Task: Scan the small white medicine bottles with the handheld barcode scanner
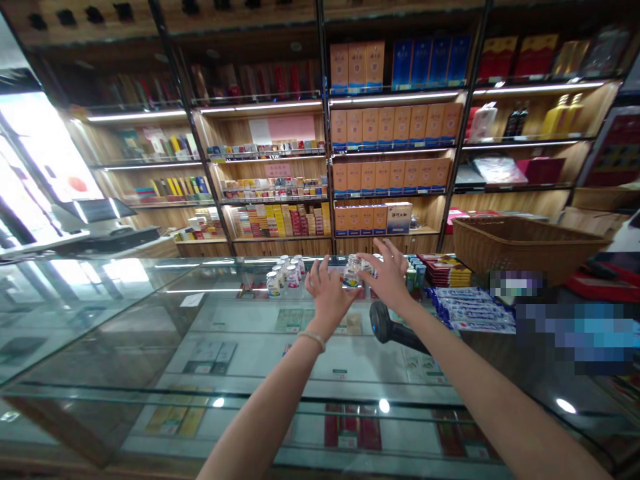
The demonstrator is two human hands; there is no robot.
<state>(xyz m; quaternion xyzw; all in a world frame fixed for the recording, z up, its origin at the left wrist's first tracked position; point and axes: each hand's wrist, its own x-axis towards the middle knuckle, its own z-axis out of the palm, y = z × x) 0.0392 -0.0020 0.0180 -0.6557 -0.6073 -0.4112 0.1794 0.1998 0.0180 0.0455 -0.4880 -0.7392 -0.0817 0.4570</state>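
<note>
Small clear bottles with white caps and colourful labels (352, 275) stand on the glass counter between my hands. My left hand (329, 293) is on their left, fingers spread and curved, its thumb reaching toward the base of the nearest bottle. From the right, my right hand (389, 275) bends around the same bottles with its fingers apart; a fingertip is close to a cap, and whether it touches cannot be made out. Left of my left hand stands a group of similar bottles (284, 275). A black handheld scanner (383, 323) lies below my right wrist.
Blue-and-white packets (467, 308) and stacked red-yellow packs (444, 270) lie to the right, beside a brown woven basket (525, 247). The glass display counter (240, 360) holds boxes under its top. Shelves of orange boxes (395, 127) line the back wall. A monitor (93, 210) stands left.
</note>
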